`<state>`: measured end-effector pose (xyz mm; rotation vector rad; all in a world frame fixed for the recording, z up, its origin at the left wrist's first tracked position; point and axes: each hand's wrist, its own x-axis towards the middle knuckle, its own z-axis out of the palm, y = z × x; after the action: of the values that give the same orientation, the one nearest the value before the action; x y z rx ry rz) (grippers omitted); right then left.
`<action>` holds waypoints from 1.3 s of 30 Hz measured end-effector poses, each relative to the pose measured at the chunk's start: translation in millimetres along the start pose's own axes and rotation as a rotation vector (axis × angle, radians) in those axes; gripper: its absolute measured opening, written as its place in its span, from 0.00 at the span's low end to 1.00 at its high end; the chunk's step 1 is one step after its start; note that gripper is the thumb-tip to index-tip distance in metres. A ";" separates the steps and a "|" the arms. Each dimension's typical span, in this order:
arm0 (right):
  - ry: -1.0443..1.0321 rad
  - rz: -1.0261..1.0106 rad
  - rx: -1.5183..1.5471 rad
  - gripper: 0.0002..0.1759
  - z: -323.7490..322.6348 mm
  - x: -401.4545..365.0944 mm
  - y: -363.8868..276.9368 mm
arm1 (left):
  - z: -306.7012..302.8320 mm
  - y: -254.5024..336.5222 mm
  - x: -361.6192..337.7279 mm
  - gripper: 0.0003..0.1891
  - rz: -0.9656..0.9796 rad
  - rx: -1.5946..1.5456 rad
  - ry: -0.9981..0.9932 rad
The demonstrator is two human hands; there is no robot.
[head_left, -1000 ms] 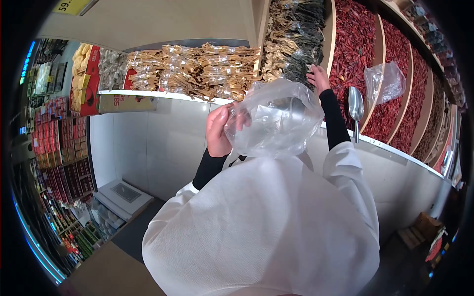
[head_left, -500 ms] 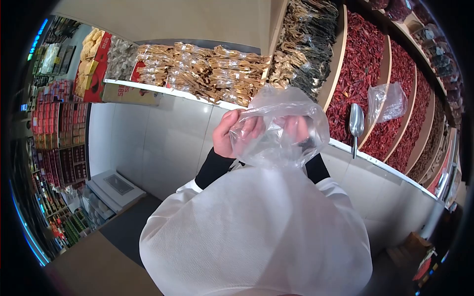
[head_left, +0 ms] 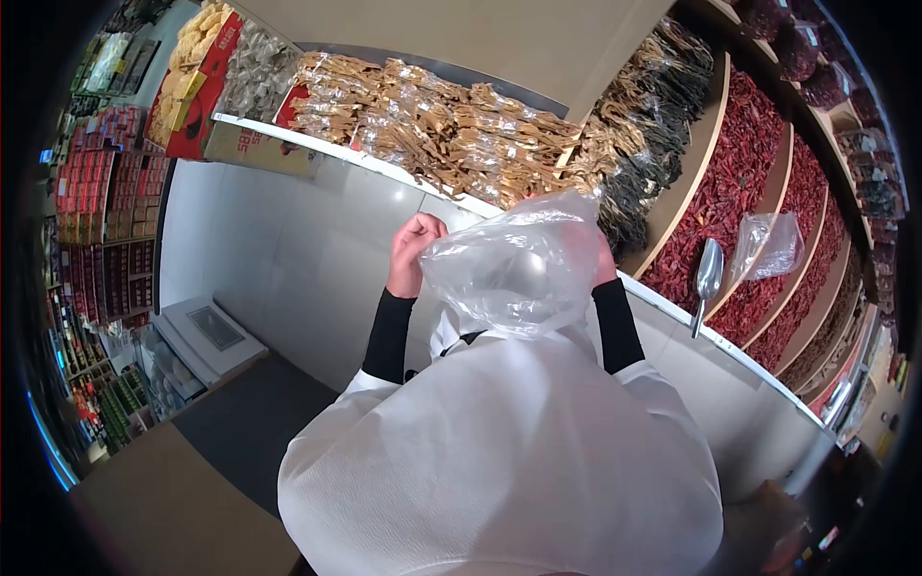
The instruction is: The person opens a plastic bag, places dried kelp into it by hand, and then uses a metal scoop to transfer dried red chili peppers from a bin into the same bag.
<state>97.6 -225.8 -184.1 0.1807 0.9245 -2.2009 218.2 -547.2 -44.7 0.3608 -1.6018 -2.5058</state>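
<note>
- Pinched the left rim of a clear plastic bag (head_left: 514, 274) in the left hand (head_left: 413, 245), with fingers clamped on the film.
- Had the right hand (head_left: 605, 261) at the bag's right side, partly hidden behind it; could not tell from this view whether together or apart with those fingers.
- Held the bag between both hands, in front of a white garment (head_left: 509, 451) and black cuffs (head_left: 388, 331).
- Faced plastic-wrapped tan bundles (head_left: 423, 120) beyond the bag, to the left.
- Saw dark and tan dried strands (head_left: 639, 134) just beyond the right hand.
- Saw red chilies (head_left: 735, 154) farther right, with a metal scoop (head_left: 709, 271) near the front edge and a second bag (head_left: 770, 245) beside it.
</note>
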 end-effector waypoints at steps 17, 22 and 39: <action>-0.224 -0.870 -1.688 0.12 278.9 -27.2 -26.9 | -40.4 23.2 12.2 0.29 0.192 0.365 0.164; -0.372 -0.801 -1.753 0.10 290.1 -18.1 5.1 | -6.3 94.0 -7.5 0.42 0.393 0.533 -0.087; -0.036 -0.700 -1.264 0.26 255.3 -14.0 -40.8 | -19.7 99.4 -20.7 0.10 0.241 0.552 0.174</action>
<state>116.5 -368.6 31.1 -0.8778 2.3845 -1.6846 242.9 -601.0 40.0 0.4018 -2.0952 -1.7785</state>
